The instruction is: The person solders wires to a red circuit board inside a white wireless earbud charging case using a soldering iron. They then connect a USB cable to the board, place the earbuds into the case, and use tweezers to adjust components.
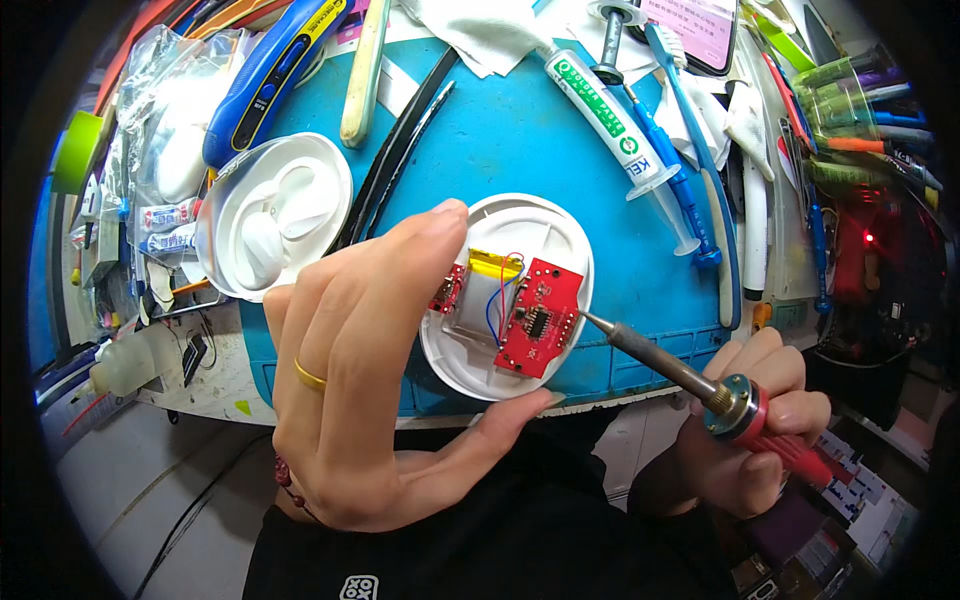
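Observation:
My left hand [345, 390] grips a round white plastic case [548, 235], its fingers along the left edge and the thumb at the near rim. Inside lie a red circuit board [552, 300] with a black chip and a silver battery pack [477, 315] with yellow tape. Thin red and blue wires run between them. A smaller red board [447, 290] is partly covered by my fingers. In my right hand [760, 420], a soldering iron [668, 367] with a red handle points left, its tip at the big board's right edge. Whether the tip touches cannot be made out.
On the blue mat [480, 150], a white case half [330, 170] with rounded white pieces sits left. Behind lie a blue cutter knife [270, 85] and black tweezers [400, 150]. A solder paste syringe [610, 125] and blue toothbrush [700, 130] lie right, near a pen holder [850, 95].

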The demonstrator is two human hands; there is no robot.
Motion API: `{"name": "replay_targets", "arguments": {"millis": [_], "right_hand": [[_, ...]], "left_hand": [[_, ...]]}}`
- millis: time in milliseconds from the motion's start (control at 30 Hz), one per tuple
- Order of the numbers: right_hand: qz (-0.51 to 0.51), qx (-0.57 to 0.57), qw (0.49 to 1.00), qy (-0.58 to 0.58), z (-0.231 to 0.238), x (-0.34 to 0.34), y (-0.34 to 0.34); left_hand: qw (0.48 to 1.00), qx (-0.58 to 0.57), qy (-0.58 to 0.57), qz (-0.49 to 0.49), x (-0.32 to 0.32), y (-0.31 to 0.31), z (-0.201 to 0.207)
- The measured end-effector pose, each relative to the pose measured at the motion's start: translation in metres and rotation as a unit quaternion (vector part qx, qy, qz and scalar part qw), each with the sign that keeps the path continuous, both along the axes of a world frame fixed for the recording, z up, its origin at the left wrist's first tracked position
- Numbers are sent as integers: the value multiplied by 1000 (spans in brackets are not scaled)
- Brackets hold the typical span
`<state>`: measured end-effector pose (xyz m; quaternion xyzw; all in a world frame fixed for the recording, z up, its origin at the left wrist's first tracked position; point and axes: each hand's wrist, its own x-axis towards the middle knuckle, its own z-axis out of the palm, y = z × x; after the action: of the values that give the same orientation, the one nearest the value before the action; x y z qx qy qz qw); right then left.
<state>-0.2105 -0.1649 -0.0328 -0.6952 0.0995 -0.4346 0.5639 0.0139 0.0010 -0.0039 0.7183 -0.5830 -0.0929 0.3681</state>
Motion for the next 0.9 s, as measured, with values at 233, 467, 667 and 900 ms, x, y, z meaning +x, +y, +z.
{"name": "replay_targets", "arguments": {"millis": [233, 467, 667, 900], "right_hand": [[-32, 48, 997, -54, 6, 13, 4], [-36, 28, 999, -28, 3, 17, 7], [-62, 44, 997, -27, 2, 16, 10], [-32, 30, 999, -11, 4, 16, 6]], "left_hand": [[997, -37, 55, -28, 1, 4, -7], [997, -57, 58, -18, 0, 4, -14], [998, -21, 51, -12, 0, 6, -6], [999, -37, 16, -28, 4, 7, -7]]}}
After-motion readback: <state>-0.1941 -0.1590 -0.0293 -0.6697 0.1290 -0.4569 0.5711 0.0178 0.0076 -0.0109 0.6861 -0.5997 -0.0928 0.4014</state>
